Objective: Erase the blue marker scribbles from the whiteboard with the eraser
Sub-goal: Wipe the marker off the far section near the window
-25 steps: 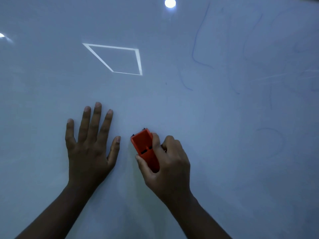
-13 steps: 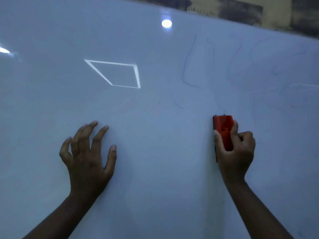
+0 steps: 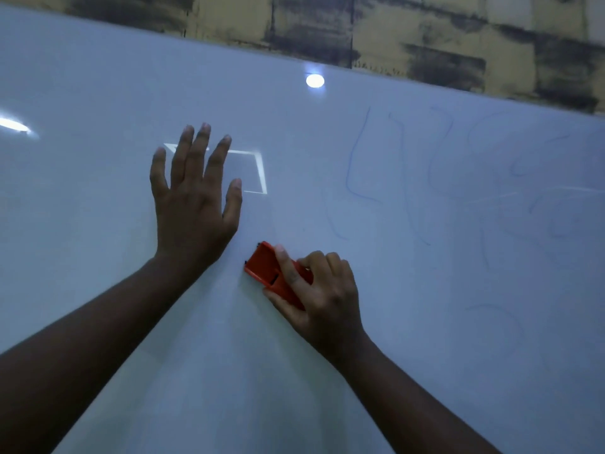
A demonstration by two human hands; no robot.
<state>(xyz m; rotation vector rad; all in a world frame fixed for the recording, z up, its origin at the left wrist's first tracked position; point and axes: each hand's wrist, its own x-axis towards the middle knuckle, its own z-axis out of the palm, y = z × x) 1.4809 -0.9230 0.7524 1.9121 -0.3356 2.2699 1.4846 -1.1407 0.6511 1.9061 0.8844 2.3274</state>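
Observation:
The whiteboard fills most of the view. Faint blue marker scribbles run over its right half, with fainter curves further right and one lower down. My right hand grips an orange eraser and holds it against the board near the middle, left of the scribbles. My left hand lies flat on the board with fingers spread, up and left of the eraser.
A yellowish wall with dark smudges shows above the board's top edge. Bright light reflections sit on the board: a round spot, a streak at the far left, and a white outlined shape partly behind my left hand.
My right hand swept the eraser right, then back left to the board's middle. My left hand flattened and moved up the board. The view tilted up, revealing the wall.

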